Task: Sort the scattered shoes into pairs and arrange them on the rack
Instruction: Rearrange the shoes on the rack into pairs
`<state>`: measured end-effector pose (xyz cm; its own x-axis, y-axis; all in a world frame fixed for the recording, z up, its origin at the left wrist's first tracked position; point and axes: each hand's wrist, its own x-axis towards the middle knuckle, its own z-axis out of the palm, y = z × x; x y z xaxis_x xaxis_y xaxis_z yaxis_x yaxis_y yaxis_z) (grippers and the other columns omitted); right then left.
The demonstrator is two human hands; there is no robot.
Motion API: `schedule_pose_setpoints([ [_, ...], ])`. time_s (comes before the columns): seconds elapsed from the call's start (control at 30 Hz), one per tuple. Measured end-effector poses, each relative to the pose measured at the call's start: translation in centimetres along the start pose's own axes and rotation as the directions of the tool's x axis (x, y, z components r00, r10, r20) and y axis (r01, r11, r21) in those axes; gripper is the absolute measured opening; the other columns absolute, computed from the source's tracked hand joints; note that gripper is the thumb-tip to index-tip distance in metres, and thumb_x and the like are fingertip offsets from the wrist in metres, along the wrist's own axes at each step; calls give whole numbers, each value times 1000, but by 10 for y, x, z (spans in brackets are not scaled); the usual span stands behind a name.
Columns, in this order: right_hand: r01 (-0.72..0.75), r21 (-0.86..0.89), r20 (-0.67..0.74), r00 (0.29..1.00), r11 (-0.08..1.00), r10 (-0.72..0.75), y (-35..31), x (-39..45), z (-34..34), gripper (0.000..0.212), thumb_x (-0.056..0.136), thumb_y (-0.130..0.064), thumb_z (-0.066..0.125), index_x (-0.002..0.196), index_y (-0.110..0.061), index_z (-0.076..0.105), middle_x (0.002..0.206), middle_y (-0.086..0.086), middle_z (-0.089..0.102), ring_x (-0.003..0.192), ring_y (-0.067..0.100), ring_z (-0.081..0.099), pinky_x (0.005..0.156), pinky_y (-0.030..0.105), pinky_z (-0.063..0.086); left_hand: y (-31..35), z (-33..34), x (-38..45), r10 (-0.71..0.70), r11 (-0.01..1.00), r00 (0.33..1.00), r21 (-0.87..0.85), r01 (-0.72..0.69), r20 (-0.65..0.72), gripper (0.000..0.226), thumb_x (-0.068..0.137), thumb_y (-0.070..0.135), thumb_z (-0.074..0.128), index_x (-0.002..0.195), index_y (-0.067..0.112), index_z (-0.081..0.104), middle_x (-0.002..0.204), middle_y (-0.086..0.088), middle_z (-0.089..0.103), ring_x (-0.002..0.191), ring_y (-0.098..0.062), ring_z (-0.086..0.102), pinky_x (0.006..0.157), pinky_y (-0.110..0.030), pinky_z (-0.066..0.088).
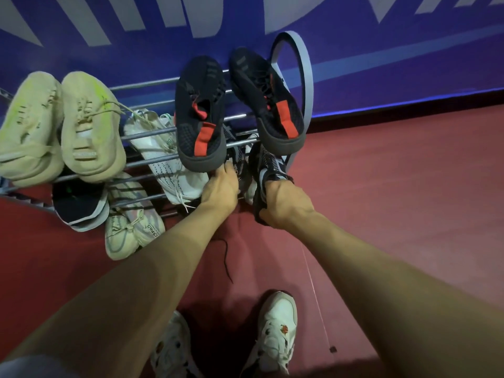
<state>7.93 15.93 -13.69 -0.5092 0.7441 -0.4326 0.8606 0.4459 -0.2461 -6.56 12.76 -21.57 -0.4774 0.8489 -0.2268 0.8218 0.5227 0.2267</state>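
Right hand [283, 203] grips the heel end of a black-and-white knit sneaker [266, 170], fingers curled round its collar and the thumb under the sole. The shoe's long axis runs away from the fingers, toe pointing toward the lower tier of the grey metal-rod shoe rack [152, 135], beneath the black mesh sneakers with red heel tabs [201, 118] on the top tier. Left hand [221, 186] is just beside the right; its fingertips reach under the heel of the nearer black sneaker toward a dark shoe [237, 162] already on the lower tier, and whether they pinch anything cannot be told. Judgement: the coming move is a forward push along the shoe's axis, placing it right of that dark shoe.
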Motion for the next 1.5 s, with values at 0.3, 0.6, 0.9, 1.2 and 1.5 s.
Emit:
schedule_pose_setpoints([
  [0.3,10,4,-120,993,1000,-9,-7,14,0,30,93,-6,57,123,-4,56,130,15,55,111,37,63,86,35,44,-22,13,-21,135,990,987,-34,-138,-83,49,82,-2,74,116,14,43,124,-14,41,102,-36,59,85,-49,55],
  [0.6,-40,26,-184,982,999,45,-15,70,15,40,97,-9,54,135,-2,48,134,23,55,115,41,61,91,41,49,-9,-2,-22,247,968,966,-35,-250,-81,66,80,-14,61,136,14,40,138,-18,31,119,-37,50,92,-46,50],
  [0.9,77,-24,-56,995,997,-78,-27,51,51,87,92,-26,62,158,1,11,162,23,11,148,49,14,118,53,34,-2,1,-37,221,969,971,-88,-229,-93,74,87,-4,65,150,16,32,148,-12,26,127,-29,49,102,-41,49],
  [1.2,16,-97,41,999,995,-12,-48,21,43,58,87,-23,59,140,-12,38,135,14,24,101,32,51,98,46,49,-62,-17,-108,125,988,992,-87,-124,1,83,84,-6,60,156,19,25,149,-6,26,136,-31,38,105,-42,46],
  [1.5,205,145,193,954,968,-231,-109,36,47,96,94,-23,62,162,-34,-5,133,22,63,121,36,61,106,42,46,-132,-34,-114,-74,997,997,-1,74,-18,84,84,4,62,156,18,20,148,-12,29,133,-34,36,104,-46,41],
])
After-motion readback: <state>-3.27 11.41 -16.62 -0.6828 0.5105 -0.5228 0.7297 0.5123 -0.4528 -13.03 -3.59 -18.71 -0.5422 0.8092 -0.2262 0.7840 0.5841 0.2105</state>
